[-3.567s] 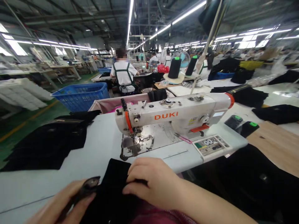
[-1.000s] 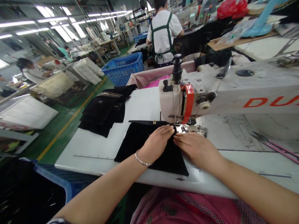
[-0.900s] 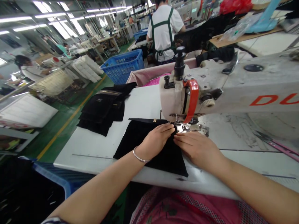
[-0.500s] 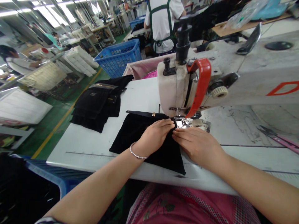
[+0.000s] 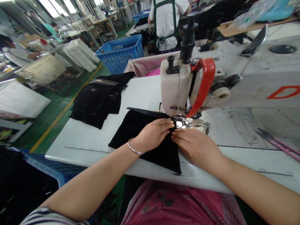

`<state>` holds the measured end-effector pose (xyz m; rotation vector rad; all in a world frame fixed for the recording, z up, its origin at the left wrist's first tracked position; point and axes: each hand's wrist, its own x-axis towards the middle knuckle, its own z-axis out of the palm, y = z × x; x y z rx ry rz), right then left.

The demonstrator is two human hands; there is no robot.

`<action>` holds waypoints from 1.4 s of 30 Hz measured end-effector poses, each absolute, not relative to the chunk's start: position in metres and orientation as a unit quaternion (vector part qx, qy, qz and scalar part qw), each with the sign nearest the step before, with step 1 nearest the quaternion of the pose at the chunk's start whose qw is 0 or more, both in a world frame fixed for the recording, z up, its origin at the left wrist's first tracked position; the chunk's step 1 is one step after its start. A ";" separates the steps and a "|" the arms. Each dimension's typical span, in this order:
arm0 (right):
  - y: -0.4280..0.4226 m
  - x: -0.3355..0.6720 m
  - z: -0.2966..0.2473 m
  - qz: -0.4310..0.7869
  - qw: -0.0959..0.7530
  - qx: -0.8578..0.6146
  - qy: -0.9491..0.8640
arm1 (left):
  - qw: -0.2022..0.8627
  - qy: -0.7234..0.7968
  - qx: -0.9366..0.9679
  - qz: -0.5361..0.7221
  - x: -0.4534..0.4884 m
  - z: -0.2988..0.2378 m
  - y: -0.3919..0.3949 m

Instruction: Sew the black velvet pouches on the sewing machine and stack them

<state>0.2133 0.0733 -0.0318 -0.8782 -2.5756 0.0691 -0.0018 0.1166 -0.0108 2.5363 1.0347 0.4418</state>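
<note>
A black fabric piece [image 5: 131,125] lies on the sewing machine's table with its right edge at the presser foot [image 5: 181,122]. My left hand [image 5: 156,132], a silver bangle at its wrist, rests on top of the cloth, fingers stretched out and fairly flat, tips close to the foot. Just below the foot, my right hand [image 5: 194,143] has its fingertips on the cloth's right edge, its thumb mostly hidden. Along the far edge runs a narrow dark strip [image 5: 140,110], with a bit of gold metal partly hidden behind it. The sewing machine [image 5: 174,87] has a red lever guard [image 5: 205,81].
Stacked black pieces with zippers [image 5: 93,100] lie at the table's left end. Pink-handled scissors [image 5: 278,144] are on the right. A blue basket [image 5: 122,53] stands beyond the table; a blue bin [image 5: 58,175] sits lower left. A co-worker in an apron [image 5: 165,28] stands behind.
The view has shifted slightly. The gold metal piece on the far strip is now mostly hidden behind the cloth's edge. Both hands stay beside the presser foot, nearly in place.
</note>
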 end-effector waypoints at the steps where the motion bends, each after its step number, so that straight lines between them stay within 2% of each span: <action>1: 0.067 0.213 -0.029 0.032 0.200 -0.316 -0.927 | 0.192 0.360 0.903 0.138 -0.003 -0.005 0.109; 5: 0.040 0.215 -0.018 0.092 0.195 -0.309 -0.926 | 0.179 0.331 0.923 0.081 -0.009 0.007 0.065; 8: 0.027 0.217 -0.017 0.156 0.270 -0.332 -0.890 | 0.081 0.347 0.932 0.070 -0.025 0.007 0.047; 11: 0.022 0.216 -0.021 0.201 0.335 -0.352 -0.851 | -0.040 0.363 0.923 0.123 -0.056 0.019 0.052; 14: 0.018 0.211 -0.022 0.198 0.299 -0.349 -0.866 | -0.078 0.401 0.905 0.121 -0.084 0.048 0.054; 17: 0.017 0.218 -0.014 0.185 0.229 -0.327 -0.898 | -0.013 0.422 0.907 -0.014 -0.083 0.069 0.040; 19: 0.024 0.234 -0.007 0.173 0.208 -0.317 -0.909 | 0.041 0.393 0.918 -0.044 -0.066 0.066 0.027; 24: 0.069 0.281 -0.008 0.077 0.149 -0.400 -0.901 | 0.079 0.289 0.951 0.073 -0.017 0.019 0.024; 27: 0.095 0.275 -0.018 0.072 0.178 -0.425 -0.885 | 0.072 0.278 0.951 0.117 -0.007 -0.001 0.031; 30: 0.112 0.250 -0.024 0.013 0.217 -0.443 -0.870 | 0.084 0.277 0.946 0.142 -0.008 -0.005 0.034; 33: 0.109 0.236 -0.023 -0.023 0.218 -0.454 -0.864 | 0.111 0.292 0.936 0.160 -0.007 -0.004 0.033; 39: 0.038 0.240 -0.021 0.142 0.219 -0.378 -0.888 | 0.257 0.438 0.808 0.300 -0.006 -0.010 0.035; 42: 0.007 0.232 -0.028 0.147 0.230 -0.405 -0.873 | 0.285 0.456 0.776 0.329 -0.008 -0.010 0.035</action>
